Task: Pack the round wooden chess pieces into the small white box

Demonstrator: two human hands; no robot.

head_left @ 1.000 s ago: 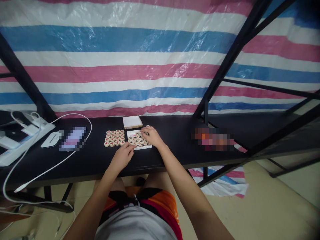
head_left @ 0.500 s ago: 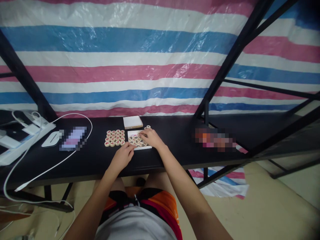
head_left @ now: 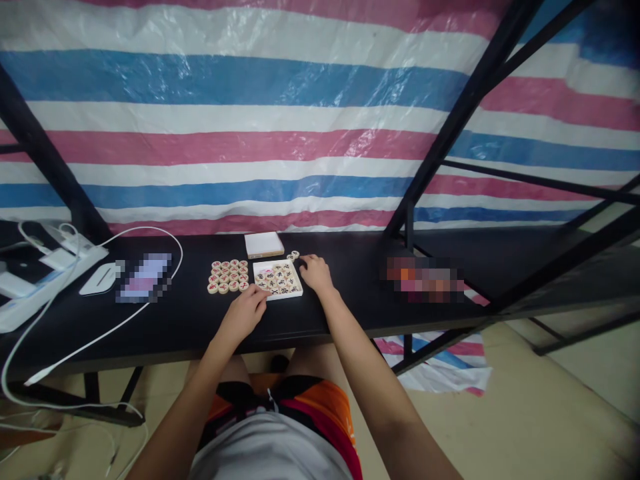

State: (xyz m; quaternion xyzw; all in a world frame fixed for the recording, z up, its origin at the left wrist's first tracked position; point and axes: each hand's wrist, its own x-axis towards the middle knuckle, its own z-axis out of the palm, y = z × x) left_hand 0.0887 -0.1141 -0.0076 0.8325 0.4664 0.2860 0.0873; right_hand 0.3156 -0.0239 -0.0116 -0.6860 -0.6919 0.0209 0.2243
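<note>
My left hand point(head_left: 246, 310) rests at the near left corner of a white open box point(head_left: 301, 291), its bent fingers closed on the edge. Inside the box lie several round Chinese chess pieces point(head_left: 281, 281) with black characters. My right hand point(head_left: 317, 273) is over the black table just right of the box. Its fingers are bent together, and what may be under the tips is hidden. Close to those fingertips, behind the box, sit two loose pieces point(head_left: 293, 255). Left of the box, pieces with red characters point(head_left: 229, 276) stand in neat rows, face up.
A white box lid point(head_left: 264, 244) lies behind the box. On the left are a blurred phone point(head_left: 146, 277), a white flat device point(head_left: 100, 279), a power strip point(head_left: 50, 280) and a white cable point(head_left: 100, 340). A blurred colourful item point(head_left: 425, 280) lies right, near the black metal frame point(head_left: 407, 227).
My right hand has moved from over the box to the right, beside the loose pieces, uncovering the pieces in the box. My left hand has stayed at the box corner.
</note>
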